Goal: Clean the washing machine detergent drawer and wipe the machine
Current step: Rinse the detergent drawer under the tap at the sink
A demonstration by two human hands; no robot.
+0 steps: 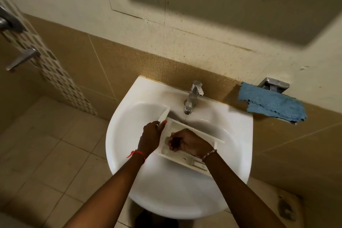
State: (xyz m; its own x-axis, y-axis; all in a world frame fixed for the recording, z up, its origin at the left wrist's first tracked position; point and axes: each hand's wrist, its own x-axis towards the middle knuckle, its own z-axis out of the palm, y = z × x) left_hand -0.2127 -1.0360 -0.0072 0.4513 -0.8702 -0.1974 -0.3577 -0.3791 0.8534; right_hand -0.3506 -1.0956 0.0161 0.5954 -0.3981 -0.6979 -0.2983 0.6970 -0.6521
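Observation:
A white detergent drawer [187,160] lies tilted in the white sink [129,181], under the chrome tap [193,96]. A thin stream of water runs from the spout onto the drawer's far edge. My left hand [150,136] grips the drawer's front panel at its left end, thumb on top. My right hand [185,141] is inside a drawer compartment with curled fingers; whether it holds anything there is hidden.
A blue cloth [272,104] hangs over a ledge to the right of the sink, below a metal wall fitting [273,84]. Shower fittings [20,59] stick out of the tiled wall at left. Beige floor tiles surround the sink.

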